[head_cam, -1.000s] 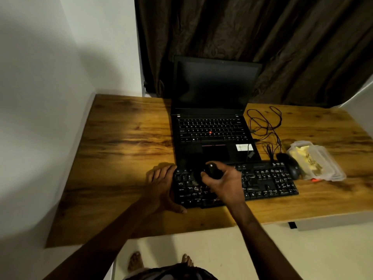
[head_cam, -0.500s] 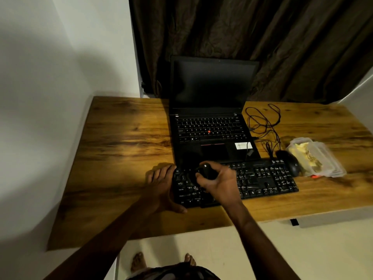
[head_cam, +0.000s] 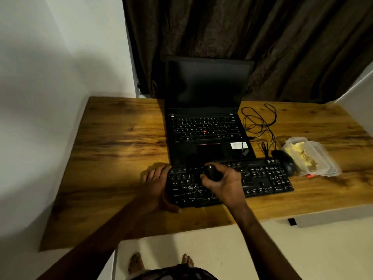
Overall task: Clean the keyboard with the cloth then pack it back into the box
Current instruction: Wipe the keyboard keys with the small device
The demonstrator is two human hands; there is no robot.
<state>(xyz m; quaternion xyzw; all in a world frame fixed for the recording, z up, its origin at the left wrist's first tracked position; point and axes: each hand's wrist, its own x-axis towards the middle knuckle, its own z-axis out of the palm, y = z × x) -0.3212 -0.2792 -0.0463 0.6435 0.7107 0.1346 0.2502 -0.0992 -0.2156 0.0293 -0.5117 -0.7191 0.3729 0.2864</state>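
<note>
- Your left hand (head_cam: 155,184) lies flat, fingers spread, against the left end of the black keyboard (head_cam: 262,178) on the wooden desk (head_cam: 121,150).
- Your right hand (head_cam: 224,184) curls tight around a dark bunched cloth (head_cam: 211,173) over the keys.

Right hand (head_cam: 223,183), closed around a small dark wad, apparently the cloth (head_cam: 211,173), now further left along the keyboard (head_cam: 262,178) than a second ago, over the keys left of its middle rather than at the middle. Closer to the left hand (head_cam: 156,183) at the keyboard's left end. Wrist turned since then, palm side more upward, knuckles tipped away from the keyboard's front edge.
</note>
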